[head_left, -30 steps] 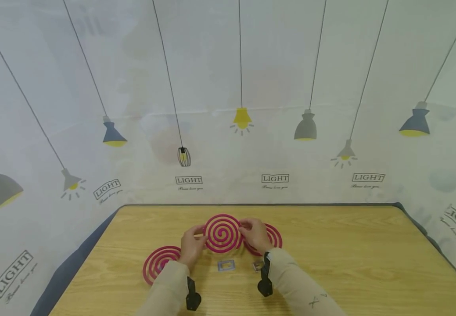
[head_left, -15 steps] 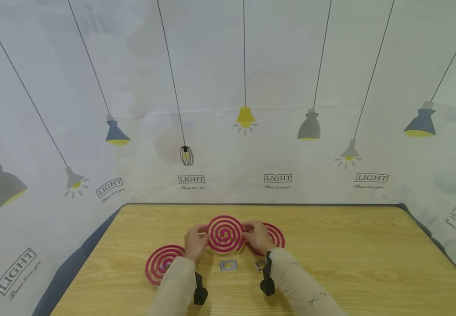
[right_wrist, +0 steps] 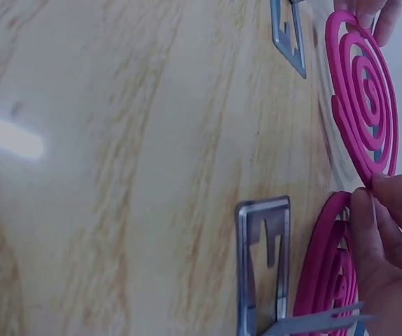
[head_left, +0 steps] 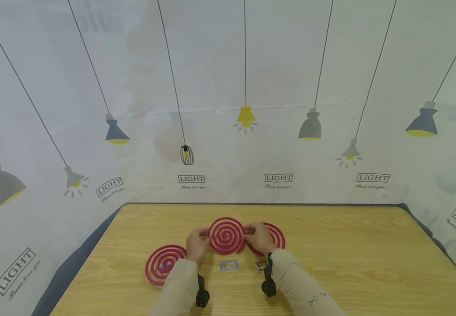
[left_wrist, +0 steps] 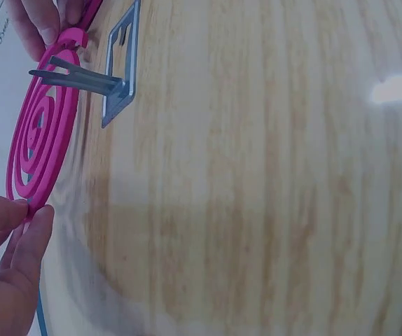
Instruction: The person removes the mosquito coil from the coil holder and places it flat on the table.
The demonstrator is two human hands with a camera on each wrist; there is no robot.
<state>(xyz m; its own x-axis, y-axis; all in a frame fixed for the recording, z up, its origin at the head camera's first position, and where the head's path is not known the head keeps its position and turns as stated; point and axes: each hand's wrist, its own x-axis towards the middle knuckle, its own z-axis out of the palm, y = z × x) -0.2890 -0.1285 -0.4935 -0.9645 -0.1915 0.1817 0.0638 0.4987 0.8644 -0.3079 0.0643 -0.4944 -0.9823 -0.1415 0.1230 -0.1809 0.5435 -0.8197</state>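
Observation:
A magenta mosquito coil (head_left: 226,235) is held tilted up, its flat spiral facing me, over the middle of the table. My left hand (head_left: 198,245) pinches its left edge between thumb and fingers. At the opposite edge my right hand (head_left: 260,239) pinches the rim. Just in front of the coil lies a small metal coil stand (head_left: 229,265); in the left wrist view its raised prongs (left_wrist: 82,82) overlap the coil. A second coil (head_left: 278,237) leans behind my right hand, near another metal stand (right_wrist: 241,259), partly hidden by my wrist.
To the left, a third coil (head_left: 149,263) sits tilted, with bluish metal showing at its centre and my left sleeve (head_left: 178,285) covering part of it. The wooden table (head_left: 370,254) ends at a white wall cloth (head_left: 228,153) printed with lamps.
The held coil has shifted slightly right and down in the head view, with both hands still pinching its edges. The head view itself has shifted a little; the other coils stay put.

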